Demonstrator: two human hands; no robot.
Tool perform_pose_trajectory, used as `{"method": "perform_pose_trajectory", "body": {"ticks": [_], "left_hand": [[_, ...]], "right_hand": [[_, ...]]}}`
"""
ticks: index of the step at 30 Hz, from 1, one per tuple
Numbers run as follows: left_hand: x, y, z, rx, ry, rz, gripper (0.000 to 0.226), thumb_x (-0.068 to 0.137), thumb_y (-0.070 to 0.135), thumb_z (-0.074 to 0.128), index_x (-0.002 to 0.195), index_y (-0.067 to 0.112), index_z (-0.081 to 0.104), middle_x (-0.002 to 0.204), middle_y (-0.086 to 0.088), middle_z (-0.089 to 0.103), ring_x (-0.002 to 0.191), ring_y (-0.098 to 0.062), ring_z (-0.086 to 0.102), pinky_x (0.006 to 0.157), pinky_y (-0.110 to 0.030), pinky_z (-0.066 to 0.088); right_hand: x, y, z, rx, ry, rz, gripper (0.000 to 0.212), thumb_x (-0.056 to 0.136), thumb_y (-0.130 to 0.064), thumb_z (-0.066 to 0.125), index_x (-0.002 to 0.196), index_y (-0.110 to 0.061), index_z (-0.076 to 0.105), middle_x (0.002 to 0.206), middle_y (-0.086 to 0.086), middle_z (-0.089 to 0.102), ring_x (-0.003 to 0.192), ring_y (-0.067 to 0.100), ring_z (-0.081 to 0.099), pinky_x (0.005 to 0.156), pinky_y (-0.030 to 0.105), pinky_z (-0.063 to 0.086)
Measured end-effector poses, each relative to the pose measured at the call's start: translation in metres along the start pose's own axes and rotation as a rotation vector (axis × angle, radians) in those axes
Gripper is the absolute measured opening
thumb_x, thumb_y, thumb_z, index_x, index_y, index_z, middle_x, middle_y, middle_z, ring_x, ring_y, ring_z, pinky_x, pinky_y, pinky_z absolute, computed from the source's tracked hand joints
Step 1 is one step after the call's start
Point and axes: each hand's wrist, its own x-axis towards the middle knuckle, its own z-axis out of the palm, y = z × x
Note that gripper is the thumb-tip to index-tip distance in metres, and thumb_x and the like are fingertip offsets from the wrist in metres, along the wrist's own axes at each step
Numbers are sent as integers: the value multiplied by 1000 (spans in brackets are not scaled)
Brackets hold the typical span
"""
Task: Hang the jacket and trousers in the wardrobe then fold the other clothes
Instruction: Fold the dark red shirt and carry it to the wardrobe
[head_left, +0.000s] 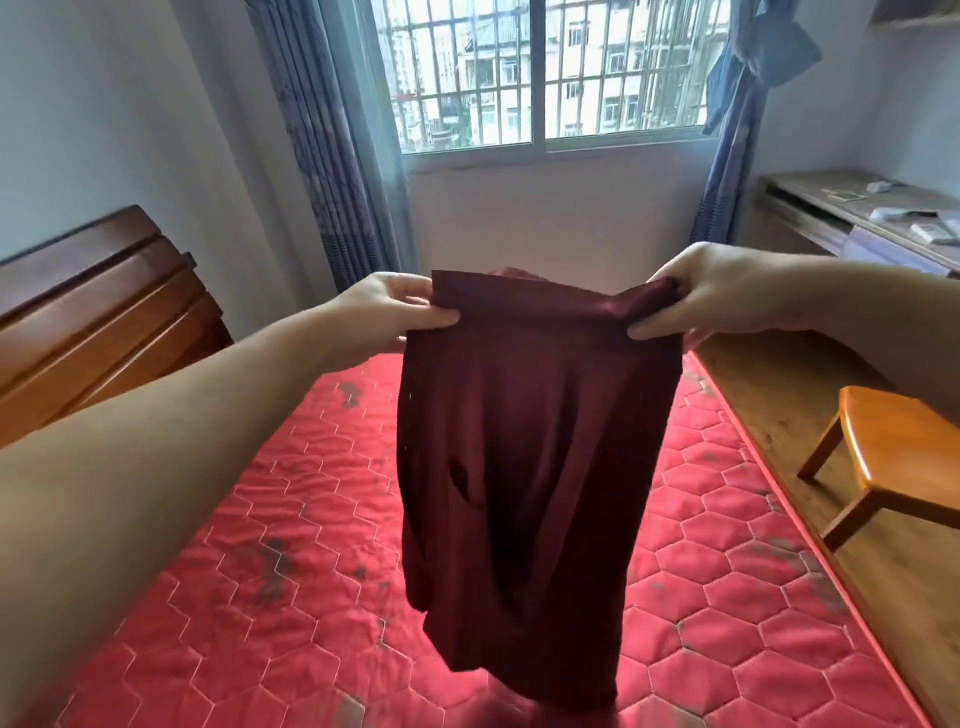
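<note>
A dark red garment (530, 467) hangs in the air above the red quilted mattress (260, 597). My left hand (389, 306) pinches its top left corner between thumb and fingers. At the top right corner my right hand (696, 296) grips bunched cloth. The top edge is stretched roughly level between both hands, and the cloth falls in loose folds below, its lower hem close to the mattress. No jacket, trousers or wardrobe show in this view.
A wooden headboard (98, 312) stands at the left. An orange wooden stool (893, 457) sits on the floor to the right of the bed. A wooden desk (857, 218) with small items lines the right wall. Curtains frame the barred window (545, 73) ahead.
</note>
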Motion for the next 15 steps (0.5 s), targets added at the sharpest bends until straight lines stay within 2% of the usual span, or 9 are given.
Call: {"method": "perform_pose_trajectory", "body": {"ticks": [2, 4, 6, 7, 8, 9, 12, 14, 15], "left_hand": [[-1, 2, -7, 40, -213, -50, 33, 72, 11, 83, 103, 19, 76, 103, -9, 74, 93, -20, 71, 85, -33, 58], [2, 3, -12, 130, -443, -170, 36, 63, 17, 87, 97, 22, 77, 102, -12, 74, 90, -21, 72, 81, -33, 59], [15, 2, -12, 221, -575, -257, 28, 70, 12, 84, 95, 21, 76, 101, -10, 74, 90, -22, 71, 79, -34, 59], [25, 0, -11, 274, -571, -264, 24, 76, 8, 79, 96, 21, 75, 99, -7, 75, 87, -20, 72, 76, -32, 59], [37, -4, -10, 333, -516, -249, 24, 82, 5, 74, 98, 21, 74, 95, -4, 75, 84, -17, 71, 73, -29, 59], [53, -9, -9, 387, -424, -211, 23, 84, 5, 72, 101, 21, 73, 92, -2, 75, 81, -15, 70, 70, -27, 57], [107, -30, -10, 492, -64, -46, 15, 84, 9, 73, 98, 15, 75, 82, -1, 67, 72, -12, 59, 63, -23, 50], [142, -39, -17, 539, 83, 33, 11, 82, 12, 74, 90, 18, 78, 74, 0, 62, 69, -12, 52, 64, -26, 44], [158, -41, -22, 544, 121, 51, 10, 81, 13, 73, 88, 19, 78, 71, 0, 61, 66, -12, 51, 64, -26, 43]], "right_hand": [[-3, 1, -6, 7, -150, 44, 11, 80, -12, 76, 76, -22, 77, 74, -2, 74, 70, 14, 68, 56, 18, 52], [1, -1, -7, -36, -382, 141, 15, 79, -9, 75, 72, -22, 78, 79, 2, 74, 73, 18, 67, 59, 21, 53], [15, -2, -5, -84, -544, 249, 8, 80, -9, 74, 82, -16, 78, 92, 10, 76, 83, 24, 70, 72, 30, 57], [27, 0, -3, -121, -558, 286, 8, 80, -11, 74, 87, -13, 77, 94, 11, 76, 87, 26, 71, 78, 34, 57], [41, 4, 0, -169, -521, 308, 7, 81, -13, 75, 88, -13, 76, 90, 8, 76, 86, 26, 72, 79, 34, 56], [56, 11, 2, -233, -436, 313, 5, 81, -16, 76, 85, -15, 75, 82, 4, 76, 79, 22, 71, 74, 31, 55], [109, 33, 9, -392, -72, 290, 11, 80, -25, 77, 80, -16, 73, 57, 5, 58, 50, 15, 52, 49, 21, 39], [139, 45, 11, -280, 98, 310, 13, 83, -20, 73, 88, -9, 73, 52, 5, 48, 40, 14, 43, 38, 17, 33], [151, 49, 10, -148, 151, 329, 11, 86, -17, 70, 92, -8, 72, 53, 5, 48, 39, 13, 45, 35, 16, 34]]}}
